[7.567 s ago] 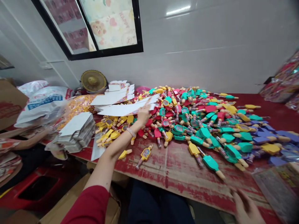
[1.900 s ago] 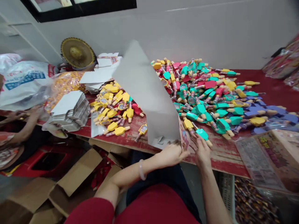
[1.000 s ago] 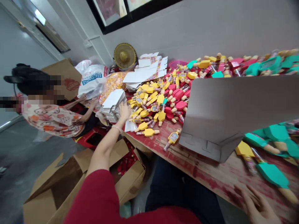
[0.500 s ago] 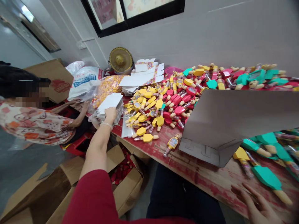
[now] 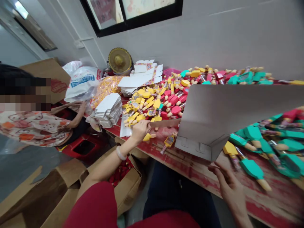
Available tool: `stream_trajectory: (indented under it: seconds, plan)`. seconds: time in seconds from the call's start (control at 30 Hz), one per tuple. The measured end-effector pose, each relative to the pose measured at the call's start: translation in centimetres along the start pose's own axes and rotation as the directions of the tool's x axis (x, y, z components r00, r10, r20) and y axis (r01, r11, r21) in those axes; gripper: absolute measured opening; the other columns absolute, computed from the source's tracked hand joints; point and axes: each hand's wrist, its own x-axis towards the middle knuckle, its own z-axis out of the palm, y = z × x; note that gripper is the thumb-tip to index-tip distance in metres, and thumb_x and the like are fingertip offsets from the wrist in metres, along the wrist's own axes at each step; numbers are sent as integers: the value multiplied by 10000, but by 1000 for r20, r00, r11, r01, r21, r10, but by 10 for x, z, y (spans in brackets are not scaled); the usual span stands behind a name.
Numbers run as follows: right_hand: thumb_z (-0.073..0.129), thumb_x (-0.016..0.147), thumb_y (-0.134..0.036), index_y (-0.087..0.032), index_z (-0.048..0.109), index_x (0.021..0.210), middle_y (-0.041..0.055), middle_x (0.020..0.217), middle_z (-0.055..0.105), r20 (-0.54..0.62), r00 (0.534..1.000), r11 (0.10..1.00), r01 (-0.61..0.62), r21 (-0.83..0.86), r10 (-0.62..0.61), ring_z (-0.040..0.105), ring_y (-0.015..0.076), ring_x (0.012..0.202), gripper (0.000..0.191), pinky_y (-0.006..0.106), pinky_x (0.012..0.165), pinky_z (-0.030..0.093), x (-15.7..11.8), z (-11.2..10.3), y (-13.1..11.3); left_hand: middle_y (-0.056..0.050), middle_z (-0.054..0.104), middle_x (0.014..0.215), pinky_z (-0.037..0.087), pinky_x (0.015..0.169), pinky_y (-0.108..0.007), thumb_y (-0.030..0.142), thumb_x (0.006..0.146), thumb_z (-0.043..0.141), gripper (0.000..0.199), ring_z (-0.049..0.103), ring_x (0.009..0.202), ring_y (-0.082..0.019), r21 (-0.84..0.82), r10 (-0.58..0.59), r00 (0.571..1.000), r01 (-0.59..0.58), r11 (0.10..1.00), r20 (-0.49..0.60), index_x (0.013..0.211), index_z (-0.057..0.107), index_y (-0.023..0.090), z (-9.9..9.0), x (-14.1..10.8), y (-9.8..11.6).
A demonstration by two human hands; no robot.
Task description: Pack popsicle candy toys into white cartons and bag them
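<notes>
My left hand [image 5: 140,130] is closed on the end of a flat card [image 5: 165,123], seen nearly edge-on, with its grey-brown side showing. The card stretches over the yellow toys towards a grey cardboard box [image 5: 201,117] standing on the table. My right hand [image 5: 229,182], thumb and fingers parted, is at the box's lower near corner; whether it touches the box I cannot tell. A yellow toy with a clear tube [image 5: 169,141] lies between the card and the table edge. A stack of white-topped folded cards [image 5: 109,107] sits at the table's left end.
Yellow toys [image 5: 149,101] and red toys heap behind the box, teal toys [image 5: 253,169] to its right. Flat white cartons [image 5: 140,79] and a bag of small orange pieces [image 5: 108,88] lie further back. A co-worker [image 5: 35,123] sits left. Open cartons [image 5: 129,190] stand below the table.
My left hand has moved right from the white stack, now carrying a flat card towards the grey box. My right hand has come left and up to the box's near corner.
</notes>
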Motion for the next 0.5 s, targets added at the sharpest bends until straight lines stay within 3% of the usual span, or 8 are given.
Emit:
stream_trajectory:
  seconds: [0.07, 0.17, 0.27, 0.33, 0.43, 0.5]
  plan:
    - [624, 826, -692, -219, 695, 1226, 103, 1059, 800, -34, 999, 1000, -7, -16, 7, 735, 314, 1080, 624, 436, 977, 578, -7, -15, 7, -56, 746, 867, 539, 752, -282, 203, 1001, 485, 190, 711, 803, -180, -47, -42, 997, 39, 998, -62, 1013, 673, 175, -8, -24, 26]
    - [648, 785, -715, -196, 708, 1201, 113, 1005, 805, -86, 993, 997, -81, 4, 81, 752, 329, 1032, 668, 433, 932, 606, -18, -37, 27, -45, 747, 879, 572, 759, -278, 224, 996, 511, 160, 726, 795, -172, -103, -216, 973, 208, 973, -85, 1030, 666, 199, -40, -66, 39]
    - [685, 729, -733, -174, 729, 1151, 116, 937, 807, -101, 976, 981, -192, 30, 194, 765, 339, 989, 702, 407, 852, 638, -23, -45, 47, -53, 772, 976, 605, 769, -286, 230, 984, 541, 166, 753, 840, -178, -127, -314, 949, 313, 941, 15, 1091, 667, 235, -75, -121, 52]
    - [700, 704, -740, -166, 737, 1120, 120, 928, 807, -83, 969, 972, -228, 57, 232, 768, 340, 972, 710, 394, 805, 647, -22, -42, 54, -64, 784, 1069, 629, 787, -306, 224, 979, 541, 175, 770, 888, -192, -130, -321, 938, 337, 933, 129, 1093, 670, 256, -85, -162, 69]
    - [698, 714, -728, -158, 739, 1108, 133, 952, 805, -21, 978, 975, -205, 83, 207, 766, 334, 966, 695, 395, 803, 638, -12, -29, 46, -78, 771, 1194, 640, 920, -359, 220, 976, 506, 200, 766, 1037, -215, -187, -289, 894, 366, 911, 343, 1050, 685, 273, -73, -210, 100]
    - [682, 746, -710, -161, 735, 1116, 136, 965, 803, 15, 988, 985, -152, 77, 152, 761, 326, 980, 664, 414, 859, 617, -4, -19, 34, -90, 748, 1261, 609, 1016, -392, 218, 970, 495, 210, 735, 1143, -225, -201, -270, 842, 398, 895, 466, 1027, 692, 265, -50, -219, 115]
